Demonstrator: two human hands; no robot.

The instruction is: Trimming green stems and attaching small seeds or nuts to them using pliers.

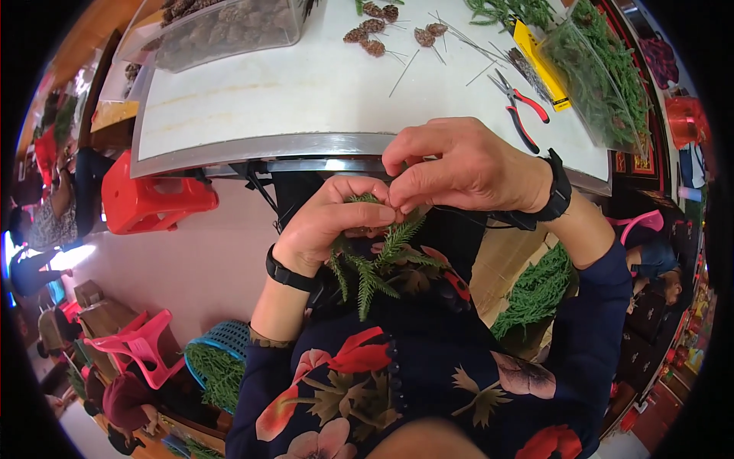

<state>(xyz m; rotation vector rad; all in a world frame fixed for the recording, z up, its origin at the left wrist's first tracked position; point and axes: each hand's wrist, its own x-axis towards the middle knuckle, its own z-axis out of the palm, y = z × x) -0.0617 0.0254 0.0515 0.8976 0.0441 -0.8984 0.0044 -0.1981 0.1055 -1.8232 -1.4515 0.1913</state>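
In front of my body, just off the table's near edge, my left hand (325, 220) is closed around an artificial pine sprig (369, 277). Its green needled branches hang below the fingers toward my lap. My right hand (468, 170) meets the left at the upper end of the sprig, thumb and fingers pinched together. Whatever sits between those right fingertips is too small and covered to make out. On the white table (306, 103) lie long-nose pliers (517, 112) with red and black handles, beyond my right hand.
Wired pine cones (373, 27) and loose thin wires (404, 73) lie at the table's far side. A clear bin of cones (229, 30) stands far left, a clear box of greenery (592, 84) far right. Red stool (153, 200), blue basket (222, 336) and a greenery-filled carton (535, 294) surround me.
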